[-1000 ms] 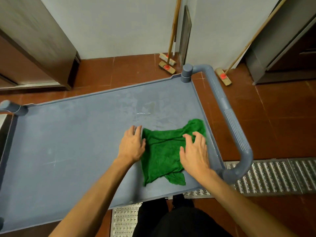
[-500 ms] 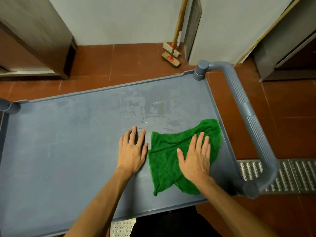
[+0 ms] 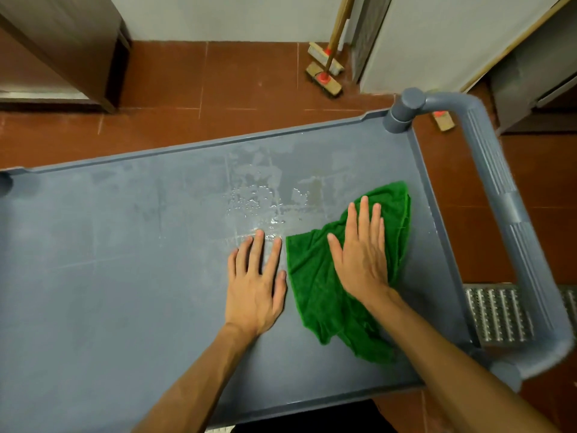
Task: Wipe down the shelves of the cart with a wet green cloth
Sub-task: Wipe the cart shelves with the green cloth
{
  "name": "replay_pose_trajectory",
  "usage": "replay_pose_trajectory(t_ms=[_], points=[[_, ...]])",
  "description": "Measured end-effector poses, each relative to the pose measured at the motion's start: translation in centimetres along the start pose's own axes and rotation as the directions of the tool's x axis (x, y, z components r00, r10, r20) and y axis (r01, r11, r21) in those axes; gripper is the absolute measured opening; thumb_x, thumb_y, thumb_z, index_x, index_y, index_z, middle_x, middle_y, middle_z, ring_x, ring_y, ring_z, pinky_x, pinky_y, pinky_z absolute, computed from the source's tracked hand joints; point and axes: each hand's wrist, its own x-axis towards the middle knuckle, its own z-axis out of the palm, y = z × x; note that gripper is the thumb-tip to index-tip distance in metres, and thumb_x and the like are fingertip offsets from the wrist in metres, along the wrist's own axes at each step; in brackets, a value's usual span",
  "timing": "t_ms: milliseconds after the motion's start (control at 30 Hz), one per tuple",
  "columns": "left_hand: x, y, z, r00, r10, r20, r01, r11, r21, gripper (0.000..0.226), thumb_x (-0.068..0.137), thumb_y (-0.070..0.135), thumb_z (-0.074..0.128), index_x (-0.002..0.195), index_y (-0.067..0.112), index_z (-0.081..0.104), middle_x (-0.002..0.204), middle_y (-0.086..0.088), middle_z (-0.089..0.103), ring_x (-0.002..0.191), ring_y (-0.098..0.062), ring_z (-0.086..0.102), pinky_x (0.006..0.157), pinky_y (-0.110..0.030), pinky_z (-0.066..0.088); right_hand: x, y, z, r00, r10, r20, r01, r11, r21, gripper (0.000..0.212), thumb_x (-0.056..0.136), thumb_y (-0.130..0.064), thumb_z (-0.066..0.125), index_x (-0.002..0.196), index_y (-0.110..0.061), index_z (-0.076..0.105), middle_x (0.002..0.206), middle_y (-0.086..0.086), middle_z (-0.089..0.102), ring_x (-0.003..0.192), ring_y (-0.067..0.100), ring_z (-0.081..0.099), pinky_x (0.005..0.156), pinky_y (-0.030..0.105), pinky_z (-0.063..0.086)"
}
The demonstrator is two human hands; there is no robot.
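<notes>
— Where's the cloth [image 3: 315, 295]?
— On the shelf [image 3: 125, 260], toward its right end, lying spread but rumpled. One corner nearly reaches the shelf's right edge, and another trails toward the near edge.
— And the hands?
— Both are flat, with fingers straight and a little apart, gripping nothing. The right hand [image 3: 363, 257] presses down on the middle of the cloth. The left hand [image 3: 254, 282] lies palm-down on bare shelf just beside the cloth's left edge. I can't tell whether its thumb touches the cloth.
— What's around them?
— Just past the left fingertips there's a wet patch [image 3: 259, 204], beaded and shiny. Further out are duller smears.
— Anything in the way?
— On the right, the handle [image 3: 499, 195] curves round the shelf's end, from a post [image 3: 404, 110] at the far corner down to the near corner. It sits close to the cloth.
— And off the cart?
— A broom [image 3: 324, 73] leans on the wall with its head on the red floor [image 3: 218, 76]. A second brush head [image 3: 443, 120] shows behind the handle. A metal grate [image 3: 496, 310] is set in the floor beneath the handle's near end, and a dark cabinet [image 3: 62, 42] stands far left.
</notes>
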Motion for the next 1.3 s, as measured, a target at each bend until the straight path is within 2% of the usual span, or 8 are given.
replay_pose_trajectory(t_ms=[167, 400, 633, 767, 900, 1000, 1167, 1300], points=[[0.4, -0.1, 0.1, 1.000, -0.003, -0.017, 0.003, 1.000, 0.014, 0.062, 0.100, 0.039, 0.042, 0.157, 0.017, 0.031, 0.164, -0.017, 0.023, 0.146, -0.041, 0.026, 0.115, -0.055, 0.025, 2.8, -1.0, 0.3, 0.998, 0.020, -0.066, -0.016, 0.998, 0.059, 0.071, 0.103, -0.039, 0.036, 0.152, 0.007, 0.015, 0.161, 0.026, 0.008, 0.150, 0.041, 0.005, 0.122, 0.050, 0.012], [0.7, -0.1, 0.3, 1.000, -0.010, 0.005, 0.009, 0.999, 0.043, 0.064, 0.099, 0.041, 0.041, 0.158, 0.019, 0.027, 0.165, -0.015, 0.021, 0.149, -0.038, 0.022, 0.116, -0.057, 0.023, 8.2, -2.8, -0.1, 0.990, -0.029, -0.140, 0.045, 0.993, 0.113, 0.063, 0.105, -0.029, 0.036, 0.152, 0.008, 0.016, 0.161, 0.025, 0.011, 0.151, 0.039, 0.007, 0.123, 0.047, 0.012], [1.2, -0.2, 0.6, 1.000, -0.022, -0.003, 0.022, 1.000, 0.000, 0.063, 0.098, 0.042, 0.041, 0.157, 0.022, 0.030, 0.166, -0.012, 0.019, 0.150, -0.037, 0.021, 0.119, -0.055, 0.020, 14.4, -6.6, -0.5, 0.973, -0.019, -0.228, 0.092, 0.946, 0.311, 0.047, 0.103, -0.012, 0.038, 0.146, 0.006, 0.033, 0.153, 0.019, 0.035, 0.150, 0.033, 0.017, 0.123, 0.046, 0.008], [1.0, -0.4, 0.7, 1.000, -0.031, 0.003, 0.031, 0.999, -0.010, 0.062, 0.098, 0.043, 0.040, 0.156, 0.022, 0.032, 0.166, -0.011, 0.018, 0.150, -0.037, 0.021, 0.119, -0.055, 0.020, 13.6, -6.4, -1.0, 0.968, -0.045, -0.245, 0.140, 0.913, 0.383, 0.052, 0.102, -0.019, 0.045, 0.146, 0.006, 0.034, 0.156, 0.020, 0.031, 0.150, 0.033, 0.016, 0.123, 0.045, 0.008], [0.9, -0.4, 0.9, 1.000, -0.027, 0.007, 0.027, 0.999, -0.027, 0.063, 0.097, 0.044, 0.041, 0.156, 0.022, 0.032, 0.167, -0.011, 0.017, 0.150, -0.036, 0.021, 0.119, -0.055, 0.020, 9.7, -5.7, -1.1, 0.970, 0.060, -0.236, 0.006, 0.963, 0.269, 0.077, 0.096, -0.046, 0.046, 0.152, 0.001, 0.022, 0.161, 0.023, 0.014, 0.151, 0.035, 0.006, 0.123, 0.047, 0.005], [1.1, -0.4, 0.8, 0.999, -0.033, 0.013, 0.033, 0.999, -0.021, 0.065, 0.096, 0.044, 0.044, 0.156, 0.022, 0.033, 0.167, -0.011, 0.017, 0.151, -0.036, 0.020, 0.120, -0.054, 0.019, 5.9, -4.9, -0.1, 0.983, 0.120, -0.139, -0.095, 0.980, 0.176, 0.089, 0.094, -0.057, 0.041, 0.153, 0.005, 0.015, 0.162, 0.025, 0.007, 0.151, 0.036, 0.003, 0.123, 0.049, 0.007], [1.0, -0.2, 0.6, 0.999, -0.033, 0.005, 0.033, 0.999, -0.017, 0.065, 0.096, 0.043, 0.046, 0.155, 0.021, 0.033, 0.166, -0.011, 0.017, 0.151, -0.035, 0.020, 0.120, -0.053, 0.019, 6.0, -3.3, -0.2, 0.995, 0.057, -0.082, -0.053, 0.997, 0.047, 0.079, 0.090, -0.026, 0.053, 0.151, 0.009, 0.018, 0.160, 0.028, 0.008, 0.151, 0.039, 0.005, 0.123, 0.048, 0.010], [1.0, -0.1, 0.6, 0.999, -0.043, 0.004, 0.043, 0.999, -0.011, 0.064, 0.096, 0.043, 0.045, 0.156, 0.022, 0.033, 0.166, -0.011, 0.019, 0.151, -0.034, 0.020, 0.120, -0.053, 0.020, 6.9, -3.0, -0.4, 0.996, 0.047, -0.074, -0.045, 0.999, 0.030, 0.073, 0.093, -0.018, 0.049, 0.151, 0.009, 0.014, 0.161, 0.026, 0.005, 0.151, 0.037, 0.003, 0.123, 0.046, 0.008]])
